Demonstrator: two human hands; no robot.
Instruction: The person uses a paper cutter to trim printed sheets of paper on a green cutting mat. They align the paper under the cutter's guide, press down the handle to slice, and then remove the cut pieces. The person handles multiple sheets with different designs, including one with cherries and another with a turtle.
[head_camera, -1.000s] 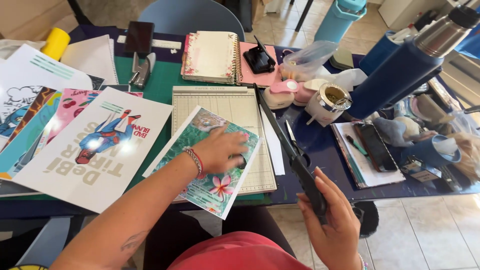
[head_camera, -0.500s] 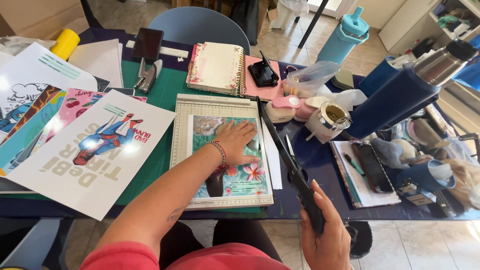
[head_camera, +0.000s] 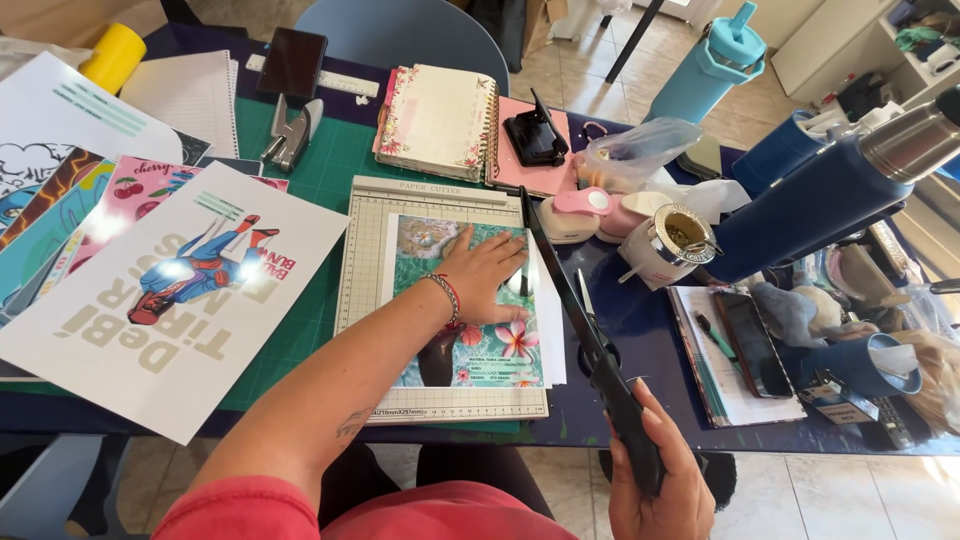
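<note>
A glossy printed sheet w/ teal ground and pink flowers is laid flat on the cream gridded board of a paper cutter, centre of frame, its right edge run out to the cutting side so the grid lines can square it. The left hand is pressed palm-down on the sheet's upper half, fingers spread flat and nothing gripped; the sheet is pinned that way against sliding. A beaded bracelet is worn at that wrist.

The long black blade arm of the cutter is raised at a slant, from its hinge at the board's top right corner down to lower right of frame. Its black handle is wrapped by the right hand, fingers closed round it, so the arm is kept up off the sheet, clear of the left fingertips.

Left of frame, a large white poster w/ grey lettering and other colourful prints are stacked over a green cutting mat, apart from the board. Upper centre: a spiral notebook w/ floral cover. Right of the blade: pink-and-white paper punches, a cup w/ metal rim, a dark blue flask, a phone on a notepad, all beyond the arm's swing.
</note>
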